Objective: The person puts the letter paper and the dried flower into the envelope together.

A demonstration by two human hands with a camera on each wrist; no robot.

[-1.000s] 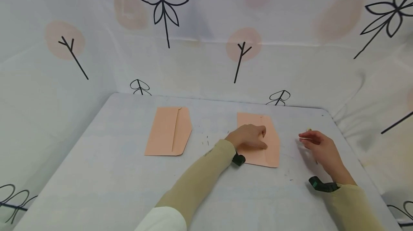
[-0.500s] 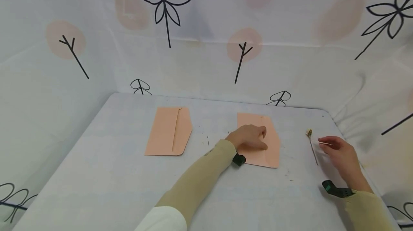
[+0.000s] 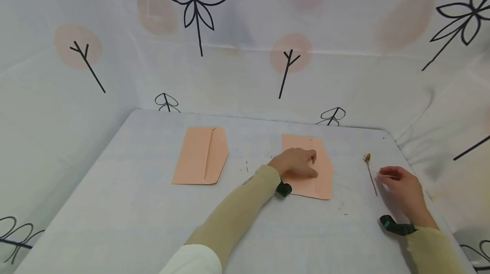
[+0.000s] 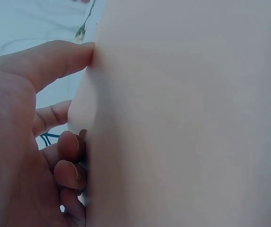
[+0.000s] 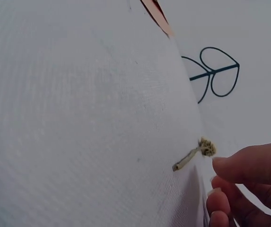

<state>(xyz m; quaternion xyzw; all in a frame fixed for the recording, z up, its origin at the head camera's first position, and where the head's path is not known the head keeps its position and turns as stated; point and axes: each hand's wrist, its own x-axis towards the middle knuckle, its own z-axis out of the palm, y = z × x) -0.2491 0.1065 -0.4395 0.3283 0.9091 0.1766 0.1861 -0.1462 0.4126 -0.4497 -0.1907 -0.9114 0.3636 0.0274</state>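
In the head view, my left hand rests on a peach envelope at the table's right half. Its thumb and index finger are spread apart. The left wrist view shows the thumb tip touching the envelope, the other fingers loosely bent. My right hand hovers just right of a dried flower with a thin stem, which lies on the table. Seen from the right wrist, that hand has loosely curved fingers with nothing between them, its thumb close to the flower head.
A second peach envelope lies to the left, its flap side up. Small dark bits are scattered on the white table. A patterned cloth stands behind the table and at its sides.
My right hand has moved off the dried flower toward the right, leaving it fully visible on the table, then dropped slightly nearer me. My left hand stays on the envelope.
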